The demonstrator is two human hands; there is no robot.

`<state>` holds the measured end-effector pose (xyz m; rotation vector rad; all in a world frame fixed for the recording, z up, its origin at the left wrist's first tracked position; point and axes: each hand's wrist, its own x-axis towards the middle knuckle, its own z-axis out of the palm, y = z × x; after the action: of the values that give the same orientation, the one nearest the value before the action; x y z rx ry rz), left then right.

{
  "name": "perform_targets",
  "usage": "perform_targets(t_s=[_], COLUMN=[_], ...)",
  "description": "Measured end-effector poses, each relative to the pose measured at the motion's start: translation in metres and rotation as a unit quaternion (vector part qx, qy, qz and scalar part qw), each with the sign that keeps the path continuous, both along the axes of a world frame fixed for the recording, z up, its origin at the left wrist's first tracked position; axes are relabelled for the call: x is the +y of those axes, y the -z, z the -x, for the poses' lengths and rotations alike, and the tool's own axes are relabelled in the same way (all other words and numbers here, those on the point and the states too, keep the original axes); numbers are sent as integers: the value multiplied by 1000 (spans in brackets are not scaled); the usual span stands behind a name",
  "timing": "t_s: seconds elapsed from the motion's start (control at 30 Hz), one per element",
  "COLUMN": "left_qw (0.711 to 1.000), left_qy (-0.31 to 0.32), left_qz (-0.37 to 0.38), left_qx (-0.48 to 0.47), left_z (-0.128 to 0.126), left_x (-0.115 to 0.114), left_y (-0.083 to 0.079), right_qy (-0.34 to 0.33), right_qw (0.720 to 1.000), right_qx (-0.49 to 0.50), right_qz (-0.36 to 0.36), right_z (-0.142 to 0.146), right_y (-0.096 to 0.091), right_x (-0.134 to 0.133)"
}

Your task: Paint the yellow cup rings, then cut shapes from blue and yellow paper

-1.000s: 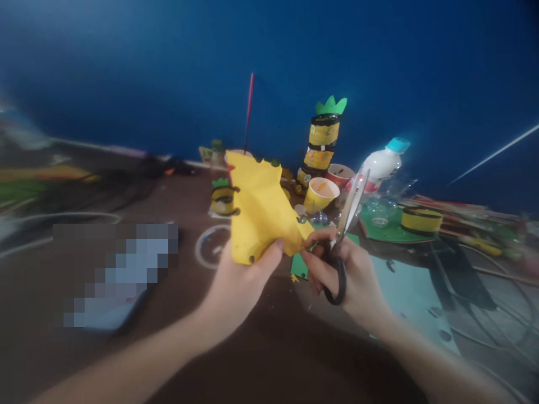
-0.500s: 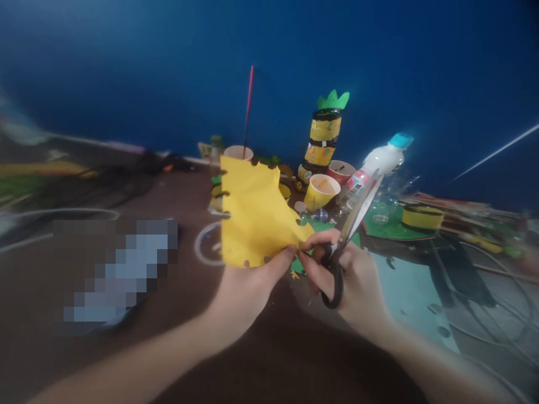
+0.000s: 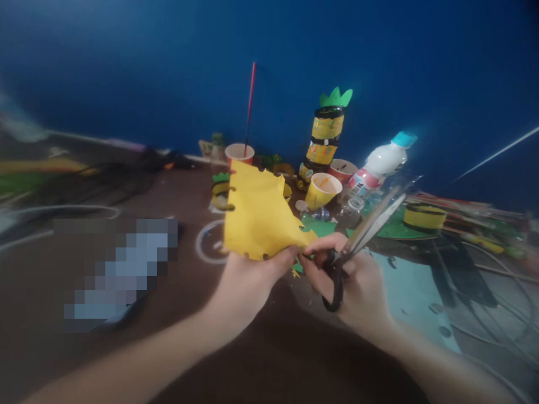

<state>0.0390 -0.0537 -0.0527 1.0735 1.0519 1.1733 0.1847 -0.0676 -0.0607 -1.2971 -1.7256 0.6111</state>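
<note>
My left hand (image 3: 248, 280) pinches the lower edge of a yellow foam sheet (image 3: 259, 213) and holds it up in front of me. The sheet has notched, cut-out edges. My right hand (image 3: 353, 280) grips black-handled scissors (image 3: 357, 241), its fingers through the loops, while its thumb and forefinger also touch the sheet's right corner. The blades point up and to the right, away from the sheet, and look closed.
On the brown table behind stand a yellow cup (image 3: 322, 191), red cups (image 3: 239, 151), a stacked yellow-and-black craft tower with a green top (image 3: 326, 134), a white bottle with a blue cap (image 3: 379, 163) and green foam (image 3: 391, 227). A blurred patch lies at left.
The scissors' blades have tilted further down to the right. The yellow sheet has turned and dropped a little in my left hand.
</note>
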Motion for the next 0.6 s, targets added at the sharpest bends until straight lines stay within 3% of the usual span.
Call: perform_targets(t_s=[0.27, 0.6], left_qw=[999, 993], left_qy=[21, 67], left_qz=[23, 68], left_qx=[-38, -70], left_z=[0, 4], left_x=[5, 9], left_y=[-1, -4], right_qy=[-41, -73], right_qw=[995, 986], right_qx=[-34, -70], right_qz=[-85, -130], right_z=[-5, -13], right_y=[6, 11], right_x=[4, 8])
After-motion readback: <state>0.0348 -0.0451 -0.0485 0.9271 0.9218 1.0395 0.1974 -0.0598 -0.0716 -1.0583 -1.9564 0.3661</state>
